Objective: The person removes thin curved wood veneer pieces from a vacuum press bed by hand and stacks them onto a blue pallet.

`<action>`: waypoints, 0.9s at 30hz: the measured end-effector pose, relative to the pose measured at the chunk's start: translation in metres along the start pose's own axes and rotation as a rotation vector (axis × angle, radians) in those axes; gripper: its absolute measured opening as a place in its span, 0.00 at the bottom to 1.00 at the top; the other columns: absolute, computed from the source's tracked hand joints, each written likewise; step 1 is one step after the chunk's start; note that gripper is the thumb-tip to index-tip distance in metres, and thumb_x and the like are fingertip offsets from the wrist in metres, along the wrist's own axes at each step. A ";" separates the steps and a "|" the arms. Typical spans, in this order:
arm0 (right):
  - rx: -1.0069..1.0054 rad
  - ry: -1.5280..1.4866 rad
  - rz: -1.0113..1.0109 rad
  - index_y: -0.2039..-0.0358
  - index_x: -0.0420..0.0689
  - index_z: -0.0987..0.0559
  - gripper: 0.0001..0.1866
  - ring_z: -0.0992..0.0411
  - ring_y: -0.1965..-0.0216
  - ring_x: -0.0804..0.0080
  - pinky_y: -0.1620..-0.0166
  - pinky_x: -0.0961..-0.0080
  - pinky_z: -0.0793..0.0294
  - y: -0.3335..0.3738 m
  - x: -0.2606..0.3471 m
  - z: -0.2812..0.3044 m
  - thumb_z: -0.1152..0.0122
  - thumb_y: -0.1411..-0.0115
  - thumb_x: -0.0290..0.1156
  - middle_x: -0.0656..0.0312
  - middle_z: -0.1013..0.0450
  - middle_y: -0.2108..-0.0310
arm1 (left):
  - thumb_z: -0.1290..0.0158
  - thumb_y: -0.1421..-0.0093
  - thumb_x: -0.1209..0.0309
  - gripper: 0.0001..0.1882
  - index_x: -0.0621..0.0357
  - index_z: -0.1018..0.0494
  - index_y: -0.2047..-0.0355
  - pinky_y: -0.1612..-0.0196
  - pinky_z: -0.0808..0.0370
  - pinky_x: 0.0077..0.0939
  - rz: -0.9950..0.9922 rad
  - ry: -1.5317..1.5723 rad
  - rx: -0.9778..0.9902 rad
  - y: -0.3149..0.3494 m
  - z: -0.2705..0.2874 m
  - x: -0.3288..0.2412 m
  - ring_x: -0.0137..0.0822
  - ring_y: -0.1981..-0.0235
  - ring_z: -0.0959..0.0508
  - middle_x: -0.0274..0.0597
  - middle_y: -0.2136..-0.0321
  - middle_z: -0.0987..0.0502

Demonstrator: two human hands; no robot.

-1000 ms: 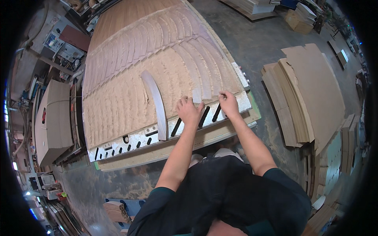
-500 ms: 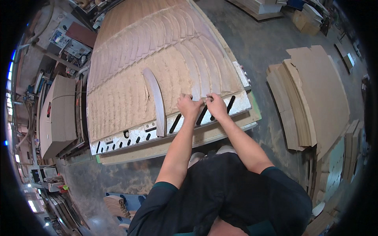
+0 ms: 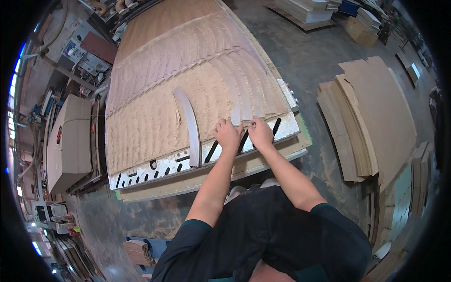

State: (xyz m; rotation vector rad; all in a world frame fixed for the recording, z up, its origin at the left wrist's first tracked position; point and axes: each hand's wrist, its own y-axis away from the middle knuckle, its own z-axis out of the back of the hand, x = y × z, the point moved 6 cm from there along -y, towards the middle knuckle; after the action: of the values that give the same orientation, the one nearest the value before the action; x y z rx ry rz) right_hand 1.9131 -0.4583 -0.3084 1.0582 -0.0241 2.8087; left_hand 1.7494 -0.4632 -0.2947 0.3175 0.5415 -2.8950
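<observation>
Both my hands are over the slotted metal edge [image 3: 136, 171] of a large bed covered with sawdust. My left hand [image 3: 227, 135] has its fingers curled at the near ends of curved wooden strips [image 3: 242, 96]. Close beside it, my right hand [image 3: 260, 133] is closed too, fingertips bent down toward the same ends. Whatever is between the fingers of either hand is too small or hidden to make out. Left of my left hand, a loose curved wooden strip [image 3: 191, 124] lies across the sawdust, its near end resting on the metal edge.
More curved strips [image 3: 164, 54] lie in rows further up the bed, below an uncut wood sheet [image 3: 169, 19]. A stack of boards [image 3: 350, 122] stands at right, a strapped stack of panels [image 3: 77, 136] at left. Curved wooden pieces [image 3: 137, 252] sit low, near my left side.
My left hand's fingers have curled in more, and both hands sit slightly lower, nearer the metal edge. The view has shifted slightly. The loose curved strip stays on the bed.
</observation>
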 end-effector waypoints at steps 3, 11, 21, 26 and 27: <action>-0.005 0.176 -0.030 0.53 0.38 0.18 0.24 0.19 0.50 0.43 0.47 0.48 0.21 -0.005 0.001 -0.003 0.35 0.34 0.50 0.44 0.18 0.54 | 0.31 0.47 0.45 0.27 0.57 0.15 0.62 0.47 0.30 0.47 -0.033 -0.012 -0.008 0.001 0.001 -0.003 0.50 0.50 0.23 0.47 0.57 0.20; -0.166 0.064 -0.411 0.47 0.34 0.24 0.37 0.21 0.44 0.40 0.42 0.46 0.21 -0.017 0.021 -0.021 0.25 0.41 0.54 0.40 0.22 0.45 | 0.29 0.50 0.42 0.32 0.62 0.16 0.65 0.46 0.28 0.50 0.151 0.319 0.066 -0.014 -0.015 0.017 0.56 0.52 0.22 0.54 0.59 0.19; 0.169 0.193 -0.487 0.46 0.41 0.14 0.35 0.18 0.44 0.48 0.45 0.53 0.19 -0.049 0.021 -0.005 0.24 0.43 0.57 0.49 0.17 0.44 | 0.26 0.57 0.44 0.32 0.63 0.18 0.68 0.50 0.25 0.51 0.177 0.357 0.105 -0.020 -0.004 0.018 0.58 0.58 0.20 0.55 0.67 0.18; -0.042 -0.019 -0.444 0.45 0.44 0.16 0.29 0.18 0.45 0.51 0.44 0.51 0.20 -0.045 0.021 -0.026 0.37 0.32 0.57 0.50 0.17 0.46 | 0.26 0.57 0.46 0.32 0.63 0.17 0.65 0.48 0.24 0.52 0.177 0.387 0.117 -0.034 0.029 0.032 0.56 0.55 0.18 0.56 0.63 0.16; 0.064 -0.214 -0.428 0.44 0.43 0.17 0.30 0.18 0.46 0.52 0.44 0.51 0.21 -0.056 0.017 -0.043 0.38 0.31 0.58 0.50 0.17 0.47 | 0.26 0.57 0.46 0.32 0.63 0.16 0.64 0.49 0.23 0.52 0.217 0.415 0.136 -0.034 0.031 0.038 0.57 0.56 0.17 0.56 0.64 0.15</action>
State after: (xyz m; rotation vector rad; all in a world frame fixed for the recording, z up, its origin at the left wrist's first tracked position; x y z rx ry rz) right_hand 1.8800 -0.3978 -0.3321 1.2072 0.2419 2.3222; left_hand 1.6997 -0.4488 -0.2639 0.9469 0.3394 -2.6631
